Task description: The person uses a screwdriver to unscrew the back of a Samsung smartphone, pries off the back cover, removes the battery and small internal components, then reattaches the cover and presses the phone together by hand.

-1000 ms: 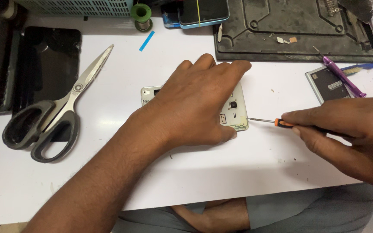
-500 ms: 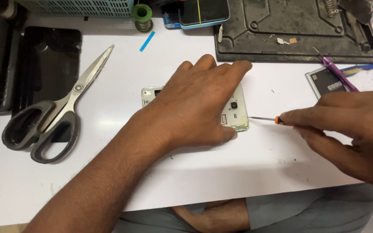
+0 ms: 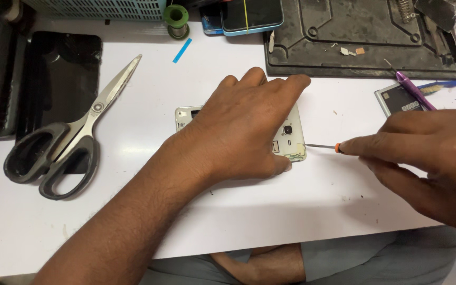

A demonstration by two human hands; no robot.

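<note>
A white phone (image 3: 291,138) lies back-up, its rear cover off, in the middle of the white table (image 3: 249,221). My left hand (image 3: 244,129) lies flat over it and presses it down, so only its two ends show. My right hand (image 3: 428,153) pinches a thin screwdriver (image 3: 323,146) with an orange collar. The metal tip touches the phone's right edge, close to the camera lens.
Large grey scissors (image 3: 64,148) lie at the left beside a black panel (image 3: 59,84). A dark work mat (image 3: 360,37) sits at the back right, a blue phone (image 3: 252,16) and a green spool (image 3: 177,18) behind. A loose battery (image 3: 397,100) and purple tool (image 3: 412,89) lie right.
The screwdriver tip has stayed at the phone's right edge. My right hand has shifted slightly on the handle. My left hand has not moved.
</note>
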